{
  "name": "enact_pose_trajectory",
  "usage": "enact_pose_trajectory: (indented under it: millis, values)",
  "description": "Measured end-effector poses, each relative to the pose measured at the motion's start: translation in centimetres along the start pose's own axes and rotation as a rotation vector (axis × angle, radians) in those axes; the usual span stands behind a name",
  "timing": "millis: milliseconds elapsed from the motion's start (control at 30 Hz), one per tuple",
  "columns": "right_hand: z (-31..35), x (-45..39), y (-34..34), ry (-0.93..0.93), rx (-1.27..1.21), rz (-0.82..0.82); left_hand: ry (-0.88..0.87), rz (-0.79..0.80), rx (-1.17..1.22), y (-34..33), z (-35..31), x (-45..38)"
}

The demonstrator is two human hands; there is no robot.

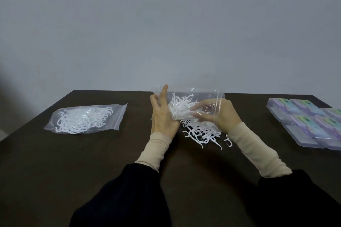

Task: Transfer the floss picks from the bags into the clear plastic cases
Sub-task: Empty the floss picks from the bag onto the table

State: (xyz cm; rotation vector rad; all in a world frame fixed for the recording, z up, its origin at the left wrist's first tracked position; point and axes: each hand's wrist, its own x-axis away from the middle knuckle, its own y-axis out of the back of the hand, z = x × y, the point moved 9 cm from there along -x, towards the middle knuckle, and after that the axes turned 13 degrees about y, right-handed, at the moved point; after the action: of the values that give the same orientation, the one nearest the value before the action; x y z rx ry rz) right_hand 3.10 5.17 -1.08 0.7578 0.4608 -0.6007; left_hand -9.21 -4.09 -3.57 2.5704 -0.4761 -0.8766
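Left hand point(162, 116) grips bag point(203, 96); right hand point(219, 114) inside, apparently grasping floss picks point(182, 105).

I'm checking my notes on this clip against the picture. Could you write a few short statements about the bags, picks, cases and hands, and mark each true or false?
1. A second bag of picks lies flat to the left, untouched. True.
2. The cases stand open at the left edge of the table. False: they sit at the right edge, apparently closed.
3. Both hands hold the middle bag above the table. True: left hand, right hand.
4. No picks have left that bag. False: loose picks lie on the table beneath it.
5. The sleeves are red. False: black over cream cuffs.
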Motion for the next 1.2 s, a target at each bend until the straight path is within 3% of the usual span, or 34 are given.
enact_pose_trajectory:
  millis: [167, 567, 867, 1200]
  values:
    - [0.2, -0.1, 1.8, -0.036, -0.123, -0.143, 0.032, -0.002, 0.031, 0.1, 0.5, -0.3]
    - [-0.5, 0.0, 3.2, -0.059, -0.135, -0.201, 0.115, -0.052, 0.062, 1.1, 1.8, -0.8]
    - [-0.9, 0.0, 4.3, -0.059, -0.308, -0.291, 0.154, -0.098, 0.050, 1.7, 2.9, -1.5]
    - [-2.8, 1.0, 5.9, -0.200, -0.424, -0.401, 0.227, -0.136, 0.093, 3.0, 4.0, -1.8]
